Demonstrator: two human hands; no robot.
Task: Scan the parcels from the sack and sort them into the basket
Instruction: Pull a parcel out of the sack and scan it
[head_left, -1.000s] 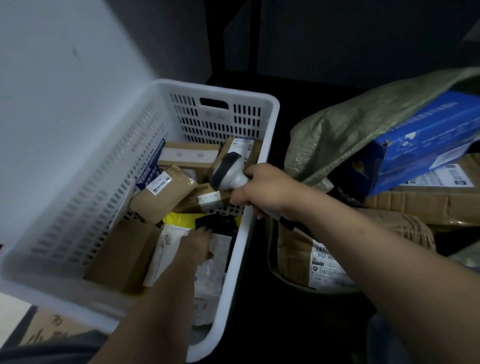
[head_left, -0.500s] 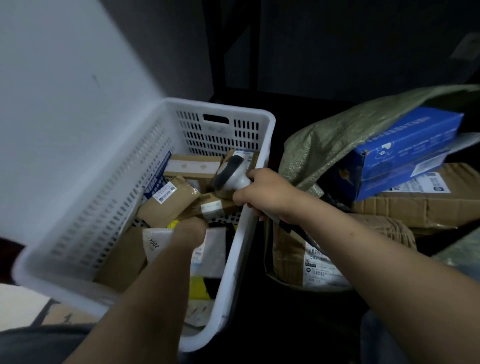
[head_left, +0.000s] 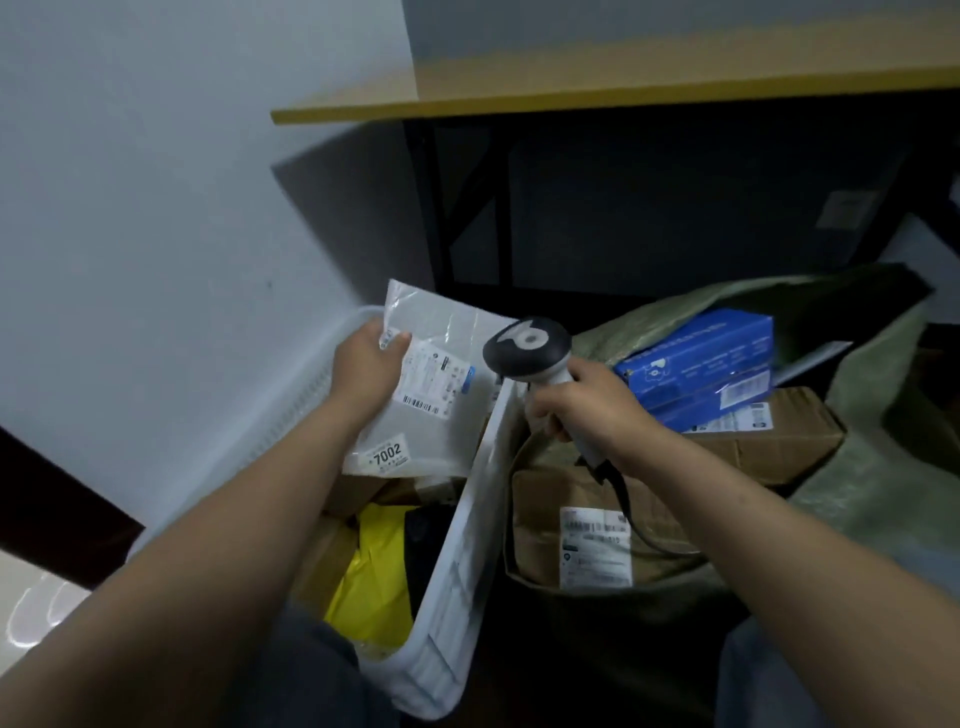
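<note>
A grey mailer bag (head_left: 441, 374) is pinched at its left edge by the left hand (head_left: 366, 364), held tilted above the white basket (head_left: 462, 571) at frame centre. "7002" is read on its lower sticker. The scanner (head_left: 530, 353) is gripped by the right hand (head_left: 582, 410), fingers wrapped round the handle. The green sack (head_left: 857, 499) lies at right.

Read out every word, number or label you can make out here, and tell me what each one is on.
"7002": white sticker on the grey mailer that the left hand holds.
Shipping label on that mailer: too small to read.
Label on the brown box in the sack: blurred.
Print on the blue box: blurred.
Scanner head: a white logo, no words.
</note>
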